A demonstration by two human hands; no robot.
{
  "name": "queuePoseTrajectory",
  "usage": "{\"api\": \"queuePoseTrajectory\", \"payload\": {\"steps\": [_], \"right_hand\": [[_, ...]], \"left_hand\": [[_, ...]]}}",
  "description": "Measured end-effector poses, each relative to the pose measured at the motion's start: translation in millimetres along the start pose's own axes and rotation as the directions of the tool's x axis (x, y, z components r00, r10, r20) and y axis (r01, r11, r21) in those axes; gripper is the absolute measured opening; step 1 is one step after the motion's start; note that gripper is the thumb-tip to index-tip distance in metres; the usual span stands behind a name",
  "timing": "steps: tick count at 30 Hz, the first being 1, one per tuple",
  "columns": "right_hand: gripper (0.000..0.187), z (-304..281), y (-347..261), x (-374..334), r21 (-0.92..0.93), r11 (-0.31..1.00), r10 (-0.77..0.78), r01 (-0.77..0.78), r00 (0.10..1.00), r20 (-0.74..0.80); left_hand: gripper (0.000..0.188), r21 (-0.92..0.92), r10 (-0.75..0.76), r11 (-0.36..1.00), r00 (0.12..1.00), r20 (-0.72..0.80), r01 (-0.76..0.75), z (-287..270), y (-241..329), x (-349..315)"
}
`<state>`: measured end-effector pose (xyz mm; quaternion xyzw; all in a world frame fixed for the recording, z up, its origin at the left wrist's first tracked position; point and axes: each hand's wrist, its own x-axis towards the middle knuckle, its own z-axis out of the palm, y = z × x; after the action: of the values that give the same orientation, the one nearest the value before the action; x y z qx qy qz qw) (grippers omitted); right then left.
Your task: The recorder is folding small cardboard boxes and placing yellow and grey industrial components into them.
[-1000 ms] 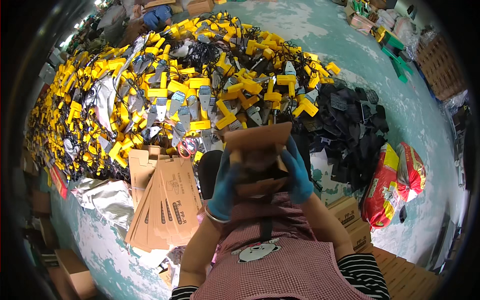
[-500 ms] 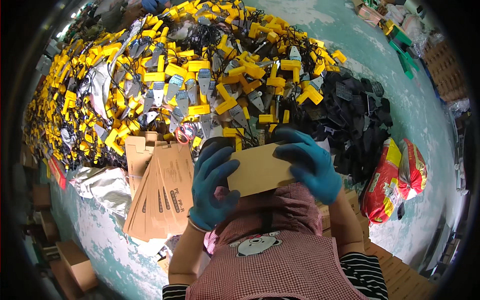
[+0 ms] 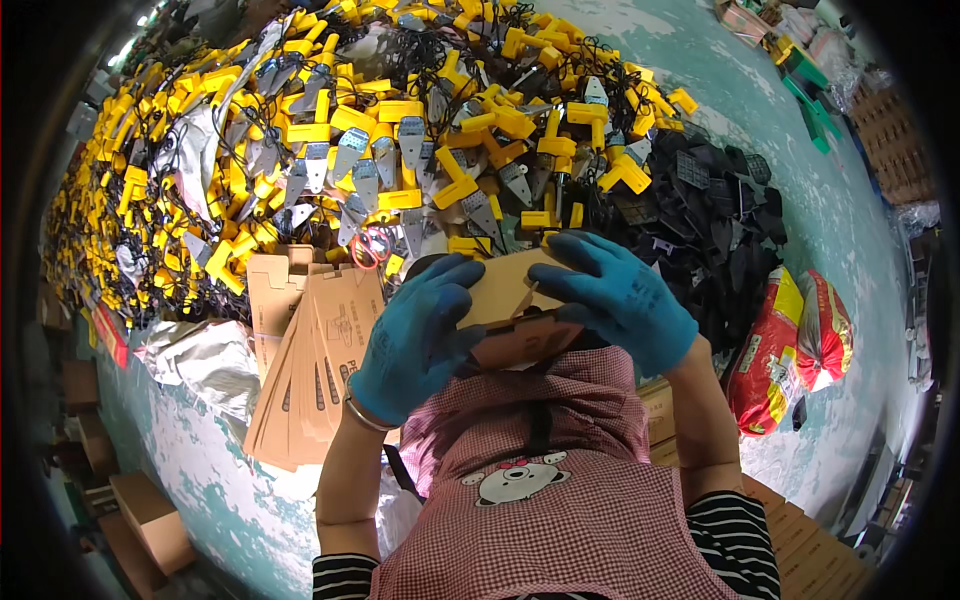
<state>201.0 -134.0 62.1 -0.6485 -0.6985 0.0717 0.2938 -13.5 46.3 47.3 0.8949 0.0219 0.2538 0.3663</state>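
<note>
A small brown cardboard box (image 3: 515, 340) is held in front of my apron between both gloved hands. My left hand (image 3: 415, 335), in a blue glove, grips the box's left end with curled fingers. My right hand (image 3: 630, 308), gloved alike, has its fingers over the right end and upper face. A dark gap shows along an edge between the upper panel and the printed front panel. What is inside cannot be seen. Left of the box lie fanned flat cartons (image 3: 318, 365), with red-handled scissors (image 3: 370, 250) just beyond them.
Beyond my hands spreads a big heap of yellow-handled corded tools (image 3: 400, 195) with grey metal plates. Black plastic parts (image 3: 715, 225) are piled to its right, near red and yellow bags (image 3: 765, 365). Stacked cartons (image 3: 815, 550) stand at lower right; a white sack (image 3: 205, 365) lies left.
The box has tipped, so its printed front panel and a dark gap now show below the upper face. My right hand has shifted left over the box.
</note>
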Motion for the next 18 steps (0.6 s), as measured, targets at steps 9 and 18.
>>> {"api": "queuePoseTrajectory", "payload": {"steps": [9, 18], "right_hand": [[0.056, 17.7, -9.4, -17.0, -0.073, 0.994, 0.069, -0.075, 0.994, -0.08], [0.033, 73.9, -50.8, -70.6, -0.253, 0.947, 0.035, -0.199, 0.845, -0.534]], "left_hand": [[0.04, 0.305, 0.179, 0.945, 0.967, -0.183, -0.117, 29.0, 4.7, -34.0], [0.034, 0.338, 0.132, 0.934, 0.991, -0.022, -0.117, 14.4, 28.2, -20.9]]}}
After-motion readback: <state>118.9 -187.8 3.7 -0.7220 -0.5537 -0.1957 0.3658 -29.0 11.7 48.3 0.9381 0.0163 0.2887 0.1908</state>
